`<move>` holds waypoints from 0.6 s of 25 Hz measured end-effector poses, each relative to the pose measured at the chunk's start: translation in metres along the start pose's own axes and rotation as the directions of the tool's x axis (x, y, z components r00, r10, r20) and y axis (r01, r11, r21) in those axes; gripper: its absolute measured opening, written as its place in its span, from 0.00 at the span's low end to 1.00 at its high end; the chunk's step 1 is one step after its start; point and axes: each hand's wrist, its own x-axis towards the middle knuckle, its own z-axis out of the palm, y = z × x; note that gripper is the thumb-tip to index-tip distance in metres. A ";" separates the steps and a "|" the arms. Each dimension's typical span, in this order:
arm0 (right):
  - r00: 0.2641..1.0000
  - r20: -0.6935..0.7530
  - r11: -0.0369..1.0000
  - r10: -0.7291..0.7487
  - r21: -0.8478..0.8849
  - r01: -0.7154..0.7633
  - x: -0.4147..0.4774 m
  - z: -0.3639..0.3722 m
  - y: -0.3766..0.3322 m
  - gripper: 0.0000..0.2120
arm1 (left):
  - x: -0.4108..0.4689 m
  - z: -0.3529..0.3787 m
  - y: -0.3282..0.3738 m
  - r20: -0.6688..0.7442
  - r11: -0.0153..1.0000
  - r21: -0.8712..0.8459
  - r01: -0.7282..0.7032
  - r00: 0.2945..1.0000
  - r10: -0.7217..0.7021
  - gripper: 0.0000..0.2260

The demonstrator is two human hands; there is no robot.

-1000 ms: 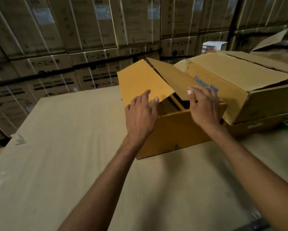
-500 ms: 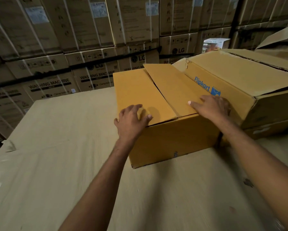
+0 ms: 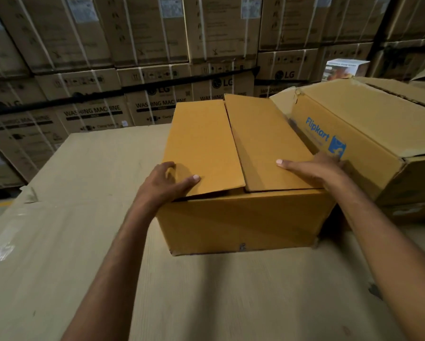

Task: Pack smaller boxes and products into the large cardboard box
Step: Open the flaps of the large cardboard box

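Head view: both hands lie apart on top of the orange cardboard box [image 3: 243, 217]. The left hand [image 3: 167, 185] presses the left flap [image 3: 201, 148] at its near corner, fingers bent. The right hand [image 3: 315, 168] lies flat on the right flap [image 3: 263, 143]. The flaps are down but untaped, with a slit showing below the left thumb. The contents are hidden; filling looks finished to me, sealing remains. A Flipkart box [image 3: 354, 134] sits just beyond the right hand.
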 end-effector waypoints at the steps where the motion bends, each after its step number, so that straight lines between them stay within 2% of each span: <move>1: 0.999 0.039 0.999 0.000 0.039 -0.002 -0.003 0.006 0.001 0.68 | 0.000 -0.011 -0.008 -0.016 0.999 0.014 0.039 0.999 -0.039 0.43; 3: 0.995 0.094 0.990 -0.034 0.143 0.021 -0.014 0.014 -0.005 0.75 | 0.000 -0.022 -0.014 -0.024 0.991 -0.071 0.113 0.993 -0.115 0.45; 4: 0.994 0.082 0.984 -0.068 0.173 0.053 -0.020 0.016 -0.010 0.76 | -0.003 -0.024 -0.015 -0.006 0.982 -0.135 0.130 0.991 -0.132 0.46; 5: 0.994 0.051 0.979 -0.094 0.187 0.083 -0.027 0.017 -0.013 0.73 | -0.007 -0.025 -0.016 -0.003 0.977 -0.175 0.119 0.993 -0.121 0.47; 8: 0.994 -0.019 0.976 -0.112 0.187 0.113 -0.059 0.022 -0.017 0.58 | -0.028 -0.038 -0.029 -0.117 0.979 -0.193 0.057 0.990 -0.081 0.44; 11: 0.987 0.003 0.972 -0.161 0.173 0.158 -0.092 0.029 -0.029 0.50 | -0.059 -0.072 -0.052 -0.210 0.982 -0.186 0.038 0.975 -0.078 0.38; 13: 0.980 0.008 0.963 -0.200 0.187 0.195 -0.121 0.030 -0.051 0.47 | -0.080 -0.107 -0.068 -0.282 0.980 -0.195 0.032 0.955 -0.087 0.31; 15: 0.965 -0.003 0.949 -0.262 0.184 0.258 -0.154 0.037 -0.074 0.48 | -0.100 -0.146 -0.087 -0.346 0.981 -0.194 0.024 0.934 -0.092 0.28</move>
